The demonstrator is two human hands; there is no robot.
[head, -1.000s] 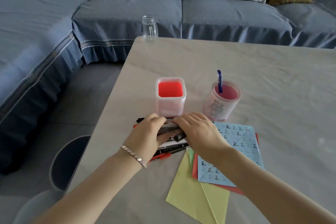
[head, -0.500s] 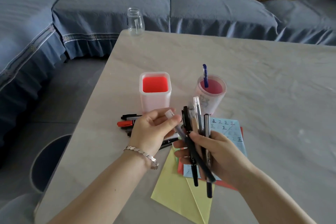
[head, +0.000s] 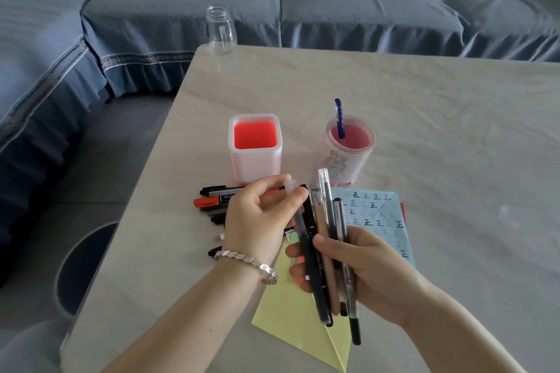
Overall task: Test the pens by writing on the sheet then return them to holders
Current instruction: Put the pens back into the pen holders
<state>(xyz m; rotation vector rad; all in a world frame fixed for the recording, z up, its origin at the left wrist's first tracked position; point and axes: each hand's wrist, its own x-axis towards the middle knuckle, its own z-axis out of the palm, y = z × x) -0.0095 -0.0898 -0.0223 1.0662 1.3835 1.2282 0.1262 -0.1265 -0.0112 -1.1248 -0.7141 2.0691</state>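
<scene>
My right hand (head: 363,266) grips a bundle of several pens (head: 328,251) held upright above the papers. My left hand (head: 260,215) pinches the clear top end of one pen (head: 295,200) in that bundle. Several markers (head: 215,200), black and red, lie on the table left of my hands. A square white holder (head: 256,157) with a red inside stands behind them, with no pens showing in it. A round pink holder (head: 348,157) to its right has one blue pen (head: 340,118) standing in it. A blue sheet (head: 378,215) covered in written characters lies under my right hand.
Yellow paper (head: 300,321) and a red sheet edge (head: 402,209) lie under the blue one. A clear glass jar (head: 221,30) stands at the table's far left corner. A blue sofa (head: 181,0) wraps round the back and left. A round stool (head: 81,266) sits by the table's left edge (head: 145,179).
Both hands gathered pens off the table and lifted them; the right hand now holds the bundle upright while the left pinches one pen's top. The camera shifted slightly.
</scene>
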